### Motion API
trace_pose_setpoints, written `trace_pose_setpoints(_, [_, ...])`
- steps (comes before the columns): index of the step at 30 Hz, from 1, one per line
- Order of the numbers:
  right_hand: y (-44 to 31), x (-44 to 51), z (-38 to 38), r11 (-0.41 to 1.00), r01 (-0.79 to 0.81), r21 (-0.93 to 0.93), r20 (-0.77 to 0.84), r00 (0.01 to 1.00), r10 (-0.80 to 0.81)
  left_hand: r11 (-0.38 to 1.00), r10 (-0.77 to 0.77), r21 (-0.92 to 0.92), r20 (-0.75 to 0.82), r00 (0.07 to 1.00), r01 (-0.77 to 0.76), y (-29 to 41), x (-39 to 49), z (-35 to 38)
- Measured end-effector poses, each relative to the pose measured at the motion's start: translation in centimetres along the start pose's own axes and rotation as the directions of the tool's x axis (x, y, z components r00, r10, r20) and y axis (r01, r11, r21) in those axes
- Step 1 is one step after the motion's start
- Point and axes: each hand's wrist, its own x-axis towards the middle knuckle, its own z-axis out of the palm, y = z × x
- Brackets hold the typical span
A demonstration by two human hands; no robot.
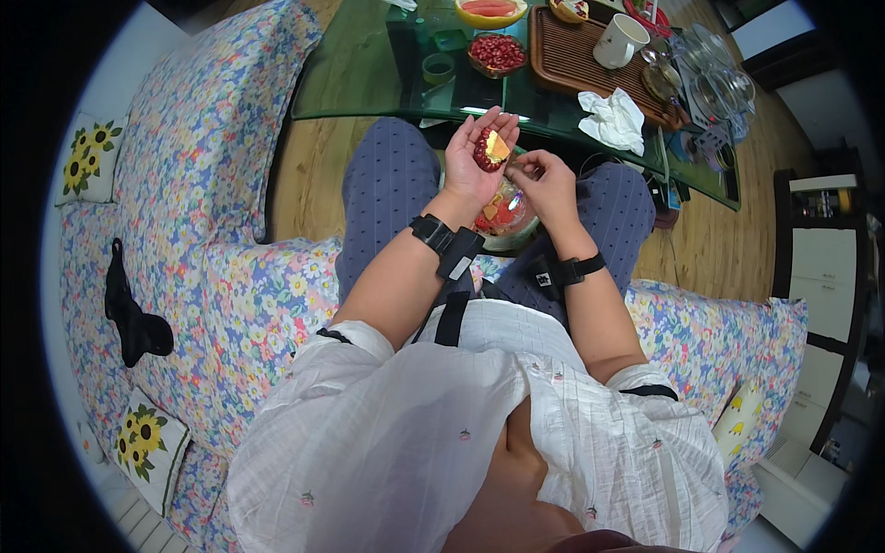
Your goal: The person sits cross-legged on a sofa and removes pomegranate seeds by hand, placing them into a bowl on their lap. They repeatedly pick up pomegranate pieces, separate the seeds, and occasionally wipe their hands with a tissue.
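Observation:
My left hand [464, 160] is palm up with a pomegranate piece [488, 153] in it; dark red seeds line one side and yellowish rind or pith shows on the other. Close beside it, my right hand [551, 181] has its thumb and fingertips drawn together near the piece. Whether anything small is pinched there is too fine to tell. Below both hands, between my knees, stands a round bin [520, 242] with a clear plastic liner [510, 216]. Red and yellowish scraps lie in it. My hands hide part of its rim.
On the green glass table [359, 76] ahead are a bowl of pomegranate seeds [497, 54], a cut pomelo [489, 10], a roll of tape [438, 68] and crumpled tissue [614, 119]. A ribbed wooden tea tray [563, 59] carries a white mug [620, 41]. Glassware [719, 86] crowds the right.

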Motion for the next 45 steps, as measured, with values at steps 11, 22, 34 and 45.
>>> trace_pose_setpoints(11, [-3.1,-0.9,-0.3,0.943,0.274,0.188,-0.122,0.959,-0.255,0.995,-0.027,0.096,0.061,0.998,0.021,-0.4,-0.8,0.4])
trace_pose_setpoints(22, [-2.0,-0.9,0.0,0.949,0.303,0.091,-0.159,0.945,-0.286,0.968,-0.149,0.203,-0.006,0.989,0.147,-0.9,-0.9,0.1])
trace_pose_setpoints(34, [-0.6,-0.2,0.8,0.883,0.440,-0.165,-0.121,0.879,-0.461,0.927,0.052,0.365,0.088,0.995,-0.081,-2.5,-0.3,-1.0])
trace_pose_setpoints(45, [-0.4,-0.4,1.2,0.851,0.478,-0.219,-0.070,0.862,-0.502,0.916,0.048,0.398,0.035,0.998,-0.058,-2.5,0.0,-1.7])
